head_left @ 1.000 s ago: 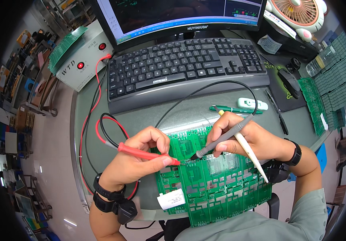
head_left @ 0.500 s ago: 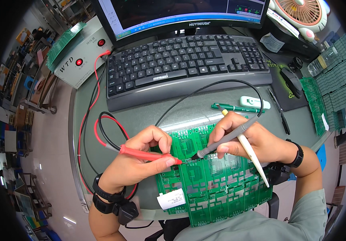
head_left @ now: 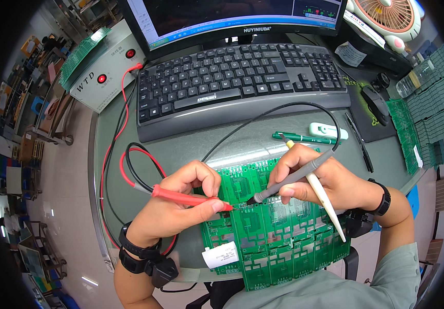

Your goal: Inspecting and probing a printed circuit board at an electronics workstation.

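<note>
Green circuit board panels (head_left: 278, 247) overlap at the table's front edge, with a white paper label (head_left: 221, 255) at their left. My left hand (head_left: 180, 198) is closed around a red test probe (head_left: 183, 197), its tip at the upper middle of the top panel. In my closed right hand (head_left: 314, 177) is a grey test probe (head_left: 295, 176) with a black cable; its dark tip points at the board close to the red tip. A cream-handled pen-like tool (head_left: 325, 206) is also tucked in the right hand, crossing the grey probe. Whether the tips touch metal is too small to tell.
Beyond the boards lies a black keyboard (head_left: 237, 82) below a monitor (head_left: 242, 20). A grey box with red buttons (head_left: 109, 72) stands at left. A green pen (head_left: 299, 138), a black pen (head_left: 359, 144), a mouse (head_left: 375, 104) and stacked boards (head_left: 433, 98) are at right.
Almost nothing differs. Both hands hold their probes at nearly the same spots on the board, and the whole view has shifted very slightly.
</note>
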Available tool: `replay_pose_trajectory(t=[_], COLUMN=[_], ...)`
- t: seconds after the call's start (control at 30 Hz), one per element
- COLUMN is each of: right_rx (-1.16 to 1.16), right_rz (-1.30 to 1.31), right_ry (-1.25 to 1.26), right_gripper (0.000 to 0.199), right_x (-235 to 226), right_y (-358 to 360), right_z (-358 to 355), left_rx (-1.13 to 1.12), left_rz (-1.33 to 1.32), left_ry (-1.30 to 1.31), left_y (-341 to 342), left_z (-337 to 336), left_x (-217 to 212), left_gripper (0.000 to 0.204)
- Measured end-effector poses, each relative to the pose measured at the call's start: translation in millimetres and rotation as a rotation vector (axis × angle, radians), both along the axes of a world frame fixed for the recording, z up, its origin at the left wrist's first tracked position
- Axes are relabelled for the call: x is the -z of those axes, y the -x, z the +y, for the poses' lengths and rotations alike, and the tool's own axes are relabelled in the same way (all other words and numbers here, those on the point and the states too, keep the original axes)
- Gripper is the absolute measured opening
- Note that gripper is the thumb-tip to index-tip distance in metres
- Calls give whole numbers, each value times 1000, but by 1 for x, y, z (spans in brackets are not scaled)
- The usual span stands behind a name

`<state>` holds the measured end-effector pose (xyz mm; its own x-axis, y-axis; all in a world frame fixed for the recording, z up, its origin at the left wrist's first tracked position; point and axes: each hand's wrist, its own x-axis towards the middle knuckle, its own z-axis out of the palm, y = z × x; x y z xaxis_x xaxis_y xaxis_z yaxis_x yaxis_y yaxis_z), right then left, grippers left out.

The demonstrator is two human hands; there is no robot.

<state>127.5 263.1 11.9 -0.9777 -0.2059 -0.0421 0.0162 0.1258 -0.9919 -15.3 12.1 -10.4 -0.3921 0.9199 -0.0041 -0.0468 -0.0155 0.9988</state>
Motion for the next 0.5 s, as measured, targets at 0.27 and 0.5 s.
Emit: replay_pose_trajectory(t=[0.27,0.5], right_rx=[9,6], right_rz=[25,8], right_ry=[-3,-37], right_gripper=[24,24], right_x=[3,3], right_y=[0,0], right_z=[-1,-2], left_rx=[-8,-12], left_rz=[-5,-16], left_ry=[-22,1], left_y=[-2,-3], left_z=[1,1], left_x=[1,3], left_gripper=[23,23])
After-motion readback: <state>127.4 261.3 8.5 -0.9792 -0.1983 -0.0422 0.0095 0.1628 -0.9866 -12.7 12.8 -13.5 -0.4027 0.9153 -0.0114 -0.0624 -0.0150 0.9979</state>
